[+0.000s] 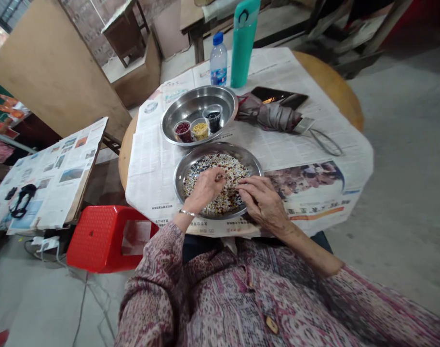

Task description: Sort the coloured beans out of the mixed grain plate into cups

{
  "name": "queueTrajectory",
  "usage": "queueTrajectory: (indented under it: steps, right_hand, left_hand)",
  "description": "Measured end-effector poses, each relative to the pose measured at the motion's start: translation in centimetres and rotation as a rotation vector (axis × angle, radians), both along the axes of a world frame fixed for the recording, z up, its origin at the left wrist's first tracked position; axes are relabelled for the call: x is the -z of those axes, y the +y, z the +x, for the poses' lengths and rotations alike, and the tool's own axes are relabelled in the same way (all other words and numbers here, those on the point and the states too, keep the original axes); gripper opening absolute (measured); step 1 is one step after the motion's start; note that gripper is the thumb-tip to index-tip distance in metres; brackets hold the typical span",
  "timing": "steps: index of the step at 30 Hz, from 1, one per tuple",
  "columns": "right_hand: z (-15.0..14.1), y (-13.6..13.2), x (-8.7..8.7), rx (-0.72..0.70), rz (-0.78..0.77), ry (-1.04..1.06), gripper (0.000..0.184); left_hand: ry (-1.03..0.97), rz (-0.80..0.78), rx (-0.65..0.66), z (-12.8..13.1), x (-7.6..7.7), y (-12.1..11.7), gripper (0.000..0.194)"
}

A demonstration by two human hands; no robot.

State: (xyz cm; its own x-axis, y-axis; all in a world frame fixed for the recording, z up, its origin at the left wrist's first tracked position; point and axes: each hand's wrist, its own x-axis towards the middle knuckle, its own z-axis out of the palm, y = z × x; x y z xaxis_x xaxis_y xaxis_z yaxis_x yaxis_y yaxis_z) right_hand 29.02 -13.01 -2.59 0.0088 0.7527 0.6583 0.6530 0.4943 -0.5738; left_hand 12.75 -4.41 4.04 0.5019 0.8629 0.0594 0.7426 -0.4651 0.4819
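A steel basin near the table's front edge holds a mix of small white, yellow, dark red and black grains and beans. My left hand, with a bracelet at the wrist, is over the left of the mix, its fingers curled into a pinch; whatever they hold is too small to make out. At the basin's right rim, my right hand reaches over the mix with its fingers stretched forward and its thumb apart. Behind, a larger steel basin contains cups of dark red beans, yellow grains and black beans.
Newspaper covers the round table. A folded umbrella, a dark tablet-like device, a water bottle and a teal flask stand or lie behind. A red stool is at the left, beside another newspaper-covered table.
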Motion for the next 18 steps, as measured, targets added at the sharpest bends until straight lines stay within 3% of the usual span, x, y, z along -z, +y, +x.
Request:
queueTrajectory:
  steps: [5, 8, 12, 15, 18]
  right_hand:
    - [-0.1, -0.1, 0.0, 0.020, 0.020, -0.012, 0.024]
    - [0.0, 0.0, 0.2, 0.026, 0.021, -0.017, 0.028]
    - [0.1, 0.1, 0.5, 0.034, 0.030, -0.035, 0.029]
    - [0.0, 0.1, 0.4, 0.040, 0.041, -0.040, 0.030]
    - [0.0, 0.1, 0.2, 0.048, 0.047, -0.043, 0.029]
  left_hand:
    - [-0.007, 0.034, 0.184, -1.7, -0.6, -4.5, 0.022]
    - [0.060, 0.048, 0.327, -2.2, -0.5, -5.7, 0.037]
    - [0.180, 0.121, 0.482, -1.7, -0.3, -5.0, 0.035]
    - [0.275, 0.269, 0.456, -1.0, -0.4, -3.6, 0.023]
    - [0.354, 0.334, 0.375, -0.9, -0.7, -1.7, 0.025]
